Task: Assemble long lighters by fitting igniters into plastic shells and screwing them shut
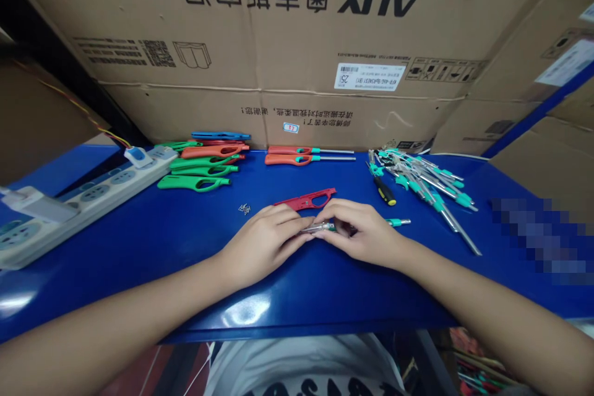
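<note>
Head view: core (pixel 320 228) is held over the desk (pixel 301 303).
Left hand (pixel 264 241): core's clear end is pinched by thumb and fingers.
Right hand (pixel 366 232): core is pinched farther along.
Red shell (pixel 306 201): laid just beyond.
Screws (pixel 244 209): heaped near the left.

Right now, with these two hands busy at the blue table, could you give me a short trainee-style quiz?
1. True or false: the left hand and right hand both touch the slim clear piece.
2. Which lies nearest the power strip?
A) green handles
B) red handle
C) metal tubes
3. What colours show on the screwdriver's handle?

Key: 1. True. 2. A. 3. Black and yellow.
</note>
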Demonstrator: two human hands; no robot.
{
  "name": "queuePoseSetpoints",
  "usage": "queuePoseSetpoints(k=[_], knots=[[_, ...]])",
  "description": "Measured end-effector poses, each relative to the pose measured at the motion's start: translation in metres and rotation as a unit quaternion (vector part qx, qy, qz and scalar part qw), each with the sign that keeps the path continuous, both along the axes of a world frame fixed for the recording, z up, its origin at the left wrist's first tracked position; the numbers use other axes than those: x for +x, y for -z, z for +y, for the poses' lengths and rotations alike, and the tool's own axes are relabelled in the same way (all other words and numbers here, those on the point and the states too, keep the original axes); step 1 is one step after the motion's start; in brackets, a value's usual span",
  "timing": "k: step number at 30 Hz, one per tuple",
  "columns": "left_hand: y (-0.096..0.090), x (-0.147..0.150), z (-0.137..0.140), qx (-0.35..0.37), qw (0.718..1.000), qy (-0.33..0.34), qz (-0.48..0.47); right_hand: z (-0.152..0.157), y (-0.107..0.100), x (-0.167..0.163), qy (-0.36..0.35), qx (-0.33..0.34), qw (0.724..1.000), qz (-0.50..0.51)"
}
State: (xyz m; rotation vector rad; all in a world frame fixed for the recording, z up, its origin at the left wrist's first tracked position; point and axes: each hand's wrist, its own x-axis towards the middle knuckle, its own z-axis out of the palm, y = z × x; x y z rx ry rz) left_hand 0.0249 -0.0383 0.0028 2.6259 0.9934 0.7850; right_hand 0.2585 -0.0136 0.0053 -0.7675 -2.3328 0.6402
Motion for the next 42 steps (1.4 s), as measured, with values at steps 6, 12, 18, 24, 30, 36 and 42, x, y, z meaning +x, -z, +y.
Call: queuePoseSetpoints(k=[6,12,18,24,30,36,42], knots=[[-0.006,0.001,-0.002,-0.104,0.99,-0.024,-0.088,0.007,-0.002,0.005,0.03,-0.041,0.997,0.061],[-0.004,0.002,0.001,-0.24,0.956,-0.044,-0.165,0.011,-0.012,0.018,0.002,-0.018,0.993,-0.121],[0.003,0.002,0.003,-0.329,0.91,-0.053,-0.245,0.01,-0.009,0.017,-0.017,-0.016,0.986,-0.164],[0.006,0.001,0.003,-0.371,0.885,-0.059,-0.274,0.013,-0.001,0.012,0.014,-0.081,0.994,-0.072],[0.005,0.004,0.005,-0.364,0.889,-0.055,-0.272,0.015,0.003,0.01,-0.016,-0.26,0.965,-0.012],[0.001,0.006,0.005,-0.334,0.909,-0.055,-0.244,0.018,0.008,0.011,-0.017,-0.329,0.944,0.031],[0.004,0.008,0.005,-0.357,0.895,-0.053,-0.26,0.023,0.01,0.012,-0.027,-0.374,0.924,0.069]])
